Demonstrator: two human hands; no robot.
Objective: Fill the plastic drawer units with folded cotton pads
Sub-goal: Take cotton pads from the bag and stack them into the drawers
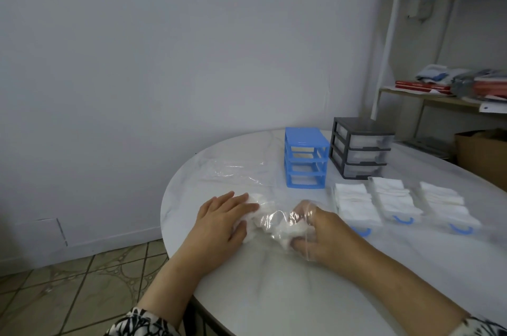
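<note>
Left hand (pixel 225 215) flat, pressing bag (pixel 271 221); right hand (pixel 315 228) inside, gripping pads (pixel 290 231). Risk: bag snags, pads unfold.

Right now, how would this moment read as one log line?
left hand: presses pad bag | right hand: grips inside bag | three drawers out, filled | blue frame empty
</note>
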